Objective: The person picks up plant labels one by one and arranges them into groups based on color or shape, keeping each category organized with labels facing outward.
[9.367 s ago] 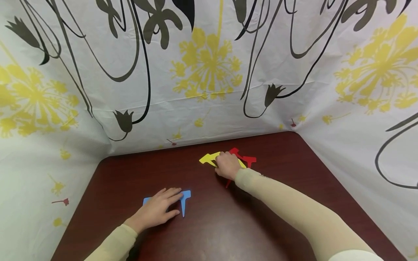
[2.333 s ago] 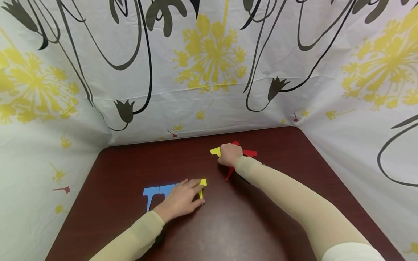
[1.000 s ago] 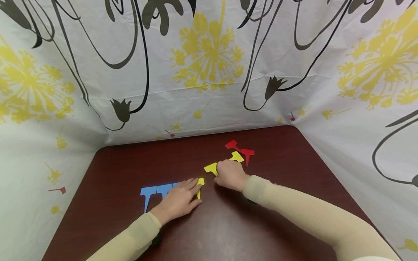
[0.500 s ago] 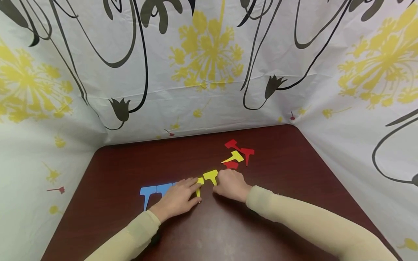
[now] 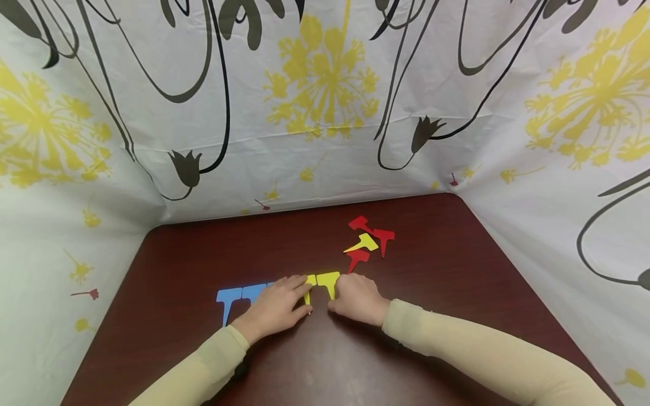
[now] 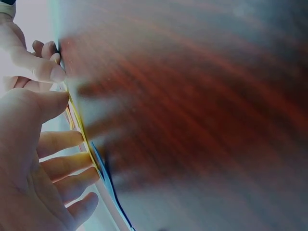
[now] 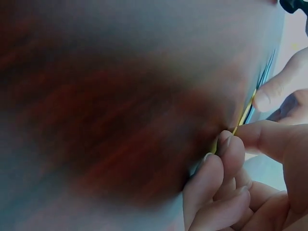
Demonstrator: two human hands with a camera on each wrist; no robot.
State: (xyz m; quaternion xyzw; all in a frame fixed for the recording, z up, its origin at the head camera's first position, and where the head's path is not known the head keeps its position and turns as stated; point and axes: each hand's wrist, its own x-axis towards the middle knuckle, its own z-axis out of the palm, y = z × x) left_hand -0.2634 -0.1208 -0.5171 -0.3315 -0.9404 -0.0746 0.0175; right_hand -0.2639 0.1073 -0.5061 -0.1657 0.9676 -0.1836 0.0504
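Flat T-shaped plant labels lie in a row on the table. At the left end are blue plant labels (image 5: 229,295), partly under my left hand (image 5: 274,307). That hand rests with its fingers spread over the row, its fingertips touching a yellow plant label (image 5: 307,288) that shows only in part. Just right of it, head edge to head edge, lies another yellow plant label (image 5: 327,279). My right hand (image 5: 359,299) pinches this one at its right side, with the other fingers curled. In the right wrist view, thumb and fingers meet at the thin yellow edge (image 7: 235,130).
Beyond my right hand lie a loose yellow plant label (image 5: 367,242) and red plant labels (image 5: 384,235), some overlapping. The dark wooden table (image 5: 213,248) ends at a patterned curtain (image 5: 284,175) behind and at both sides.
Yellow labels have joined the blue row, and my left hand has shifted right along it. My right hand has brought a yellow label from the pile toward me, beside the row, uncovering a red label.
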